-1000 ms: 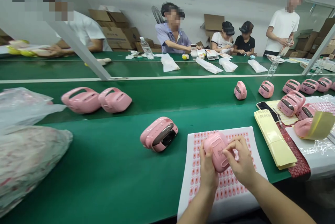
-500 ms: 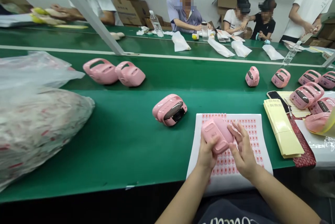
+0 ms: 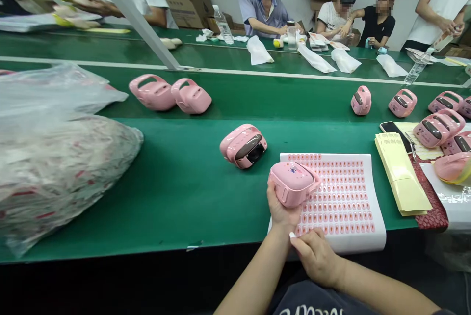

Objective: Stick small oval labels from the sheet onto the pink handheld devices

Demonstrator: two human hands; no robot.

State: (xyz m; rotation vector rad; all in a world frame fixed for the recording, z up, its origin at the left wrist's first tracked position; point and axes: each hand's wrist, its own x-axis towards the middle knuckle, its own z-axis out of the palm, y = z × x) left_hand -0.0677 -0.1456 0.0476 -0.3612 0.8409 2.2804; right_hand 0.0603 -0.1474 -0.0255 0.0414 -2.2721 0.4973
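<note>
My left hand (image 3: pixel 284 214) grips a pink plastic device with a carry handle (image 3: pixel 292 182), raised over the front of a sticker sheet (image 3: pixel 336 244). A small dark picture shows on the device's upturned face. Close to my left wrist, my right hand (image 3: pixel 318 256) has its fingers curled in and pressed together. A tiny white bit shows at a fingertip; whether it is held or stuck on I cannot tell. Rows of small pink-and-red stickers cover the white sheet. Another pink device (image 3: pixel 243 145) with a dark window rests on the green table to the left of the sheet.
A large clear plastic bag (image 3: pixel 66 172) of packed items fills the left side. Yellow paper strips (image 3: pixel 403 177), a phone (image 3: pixel 395 133) and several pink devices (image 3: pixel 437 128) lie at the right. A metal post (image 3: pixel 136 20) rises beyond; people sit across the table.
The pink device has turned over in my left hand, its picture side now showing and its handle to the right. My right hand has come away from it, down toward me, its fingers closing.
</note>
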